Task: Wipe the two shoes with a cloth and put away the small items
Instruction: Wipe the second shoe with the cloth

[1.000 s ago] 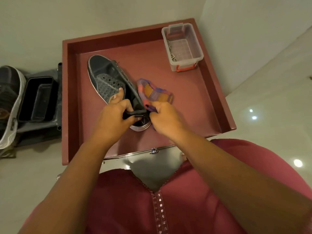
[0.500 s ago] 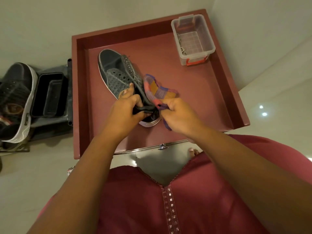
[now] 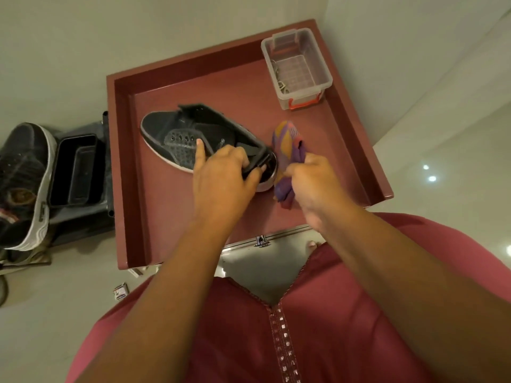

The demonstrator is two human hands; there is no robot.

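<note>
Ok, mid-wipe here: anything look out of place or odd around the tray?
One thing: the second shoe sits off the red tray, at the far left by a black bin. A small box lies on the floor below the tray's near edge.

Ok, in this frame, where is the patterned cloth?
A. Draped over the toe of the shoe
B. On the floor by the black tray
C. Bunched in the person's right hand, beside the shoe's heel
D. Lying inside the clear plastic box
C: the right hand grips the bunched cloth next to the heel of the dark shoe, which the left hand holds.
</note>
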